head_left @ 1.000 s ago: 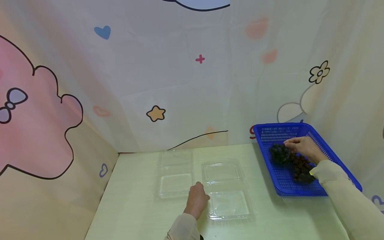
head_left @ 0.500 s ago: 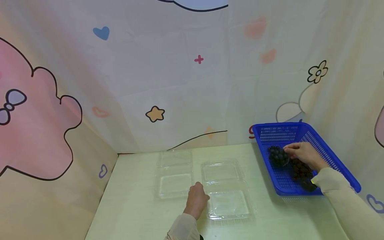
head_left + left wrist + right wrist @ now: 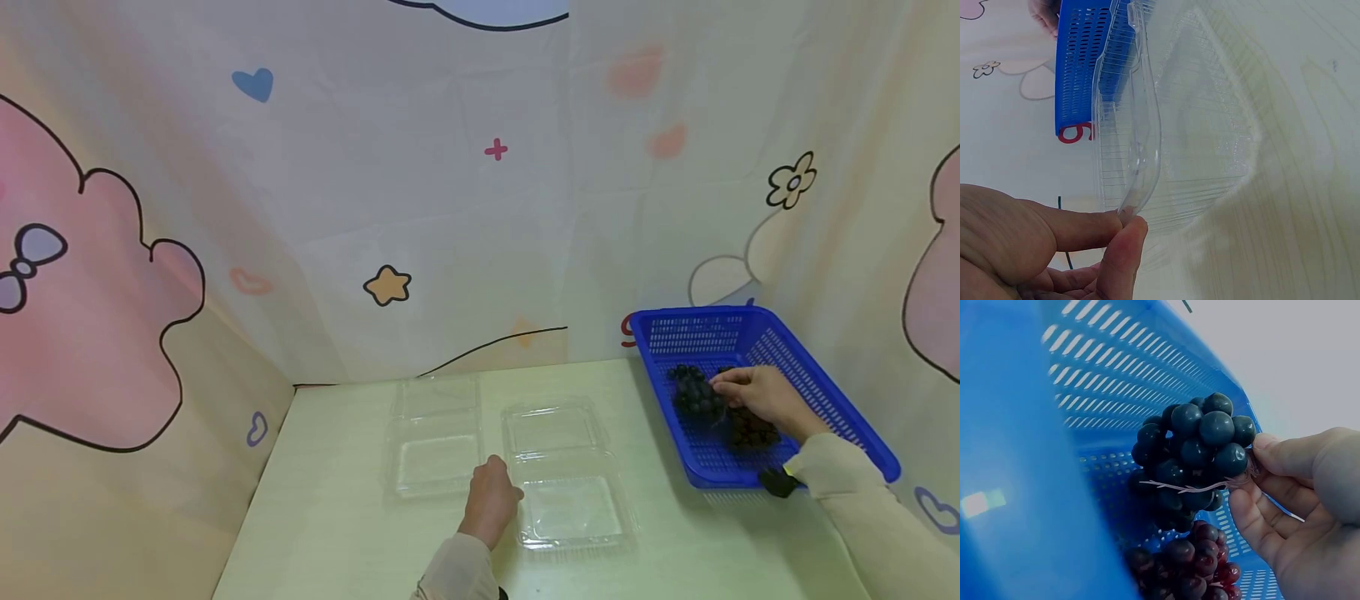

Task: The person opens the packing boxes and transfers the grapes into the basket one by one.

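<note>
In the head view my right hand point(image 3: 768, 402) reaches into a blue slotted basket point(image 3: 693, 335) at the right. It pinches a bunch of dark grapes point(image 3: 1194, 447) by the stem; a bare pinkish stalk trails across the fruit. Below that bunch lies a reddish bunch of grapes point(image 3: 1207, 559) on the basket floor, partly hidden by the hand. My left hand point(image 3: 491, 504) pinches a rim of a clear plastic clamshell box point(image 3: 573, 508) between thumb and forefinger, clearest in the left wrist view. This box lies with its lid folded back.
A second clear clamshell box point(image 3: 438, 462) lies spread out to the left of the first. Both rest on a pale wood-grain table point(image 3: 322, 517). A printed curtain point(image 3: 450, 192) hangs behind and along the sides.
My right hand has come lower and slightly nearer to me inside the basket, and the dark grapes have shifted with it. The left hand has kept its place at the box.
</note>
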Motion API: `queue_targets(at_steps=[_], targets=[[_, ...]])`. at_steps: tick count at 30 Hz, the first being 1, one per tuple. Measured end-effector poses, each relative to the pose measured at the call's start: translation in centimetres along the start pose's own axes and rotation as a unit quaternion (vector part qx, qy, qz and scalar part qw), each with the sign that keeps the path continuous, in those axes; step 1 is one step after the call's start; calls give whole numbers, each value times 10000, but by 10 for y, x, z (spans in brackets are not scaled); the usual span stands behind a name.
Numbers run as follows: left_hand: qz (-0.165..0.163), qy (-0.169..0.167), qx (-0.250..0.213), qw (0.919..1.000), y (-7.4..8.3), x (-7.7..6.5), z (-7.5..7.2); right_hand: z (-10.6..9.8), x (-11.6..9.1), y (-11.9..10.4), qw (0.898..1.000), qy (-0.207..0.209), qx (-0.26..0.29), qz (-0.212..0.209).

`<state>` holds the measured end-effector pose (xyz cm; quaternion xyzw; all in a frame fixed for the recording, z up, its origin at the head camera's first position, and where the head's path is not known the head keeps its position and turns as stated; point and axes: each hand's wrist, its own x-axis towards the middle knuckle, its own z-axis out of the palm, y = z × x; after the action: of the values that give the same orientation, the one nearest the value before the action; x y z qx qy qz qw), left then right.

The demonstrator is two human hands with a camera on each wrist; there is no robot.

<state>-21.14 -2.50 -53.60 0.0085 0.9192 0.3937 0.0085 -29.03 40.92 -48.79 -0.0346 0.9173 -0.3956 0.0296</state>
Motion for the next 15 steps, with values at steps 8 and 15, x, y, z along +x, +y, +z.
queue_targets(at_steps=[8, 15], targets=[[-36, 19, 47, 10000, 0, 1, 1, 6, -10, 6, 9994, 12, -268, -216], [-50, 28, 61, 10000, 0, 1, 1, 12, -16, 5, 9969, -45, -573, -536]])
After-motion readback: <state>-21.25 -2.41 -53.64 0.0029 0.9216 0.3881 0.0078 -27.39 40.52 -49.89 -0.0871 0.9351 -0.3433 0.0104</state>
